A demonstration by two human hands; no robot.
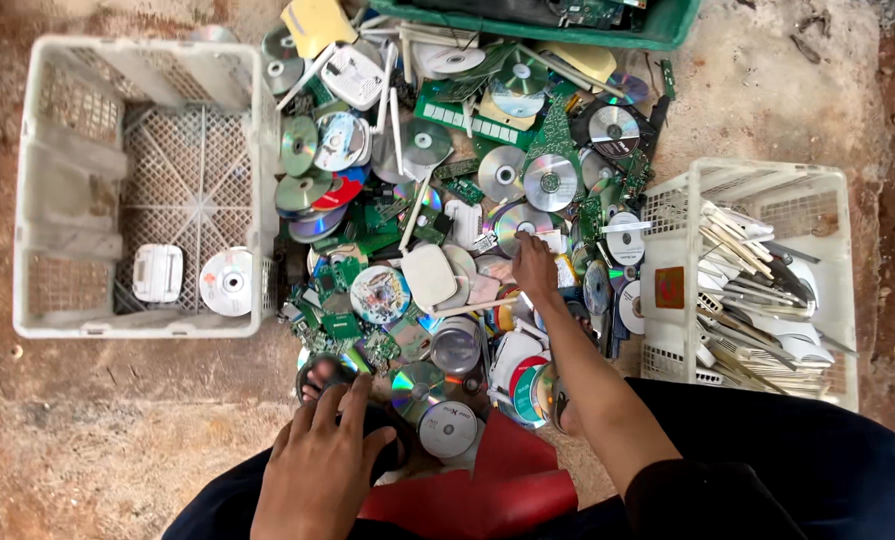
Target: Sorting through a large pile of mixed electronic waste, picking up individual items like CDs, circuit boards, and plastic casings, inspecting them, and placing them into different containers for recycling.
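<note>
A heap of discs (551, 182), green circuit boards (470, 122) and white plastic router parts (430, 275) covers the ground in front of me. My right hand (535, 266) reaches into the middle of the heap, fingers curled down onto the discs and a small white piece; what it grips, if anything, is hidden. My left hand (317, 470) rests low near my knee, fingers spread, its tips touching a dark round disc (325, 372) at the heap's near edge.
A white plastic crate (264, 190) on the left holds a disc (228, 282) and a small white box (158, 272). Another white crate (668, 250) on the right is filled with white antennas and casings. A green tray (668, 30) sits at the top. Red fabric (508, 480) lies by my legs.
</note>
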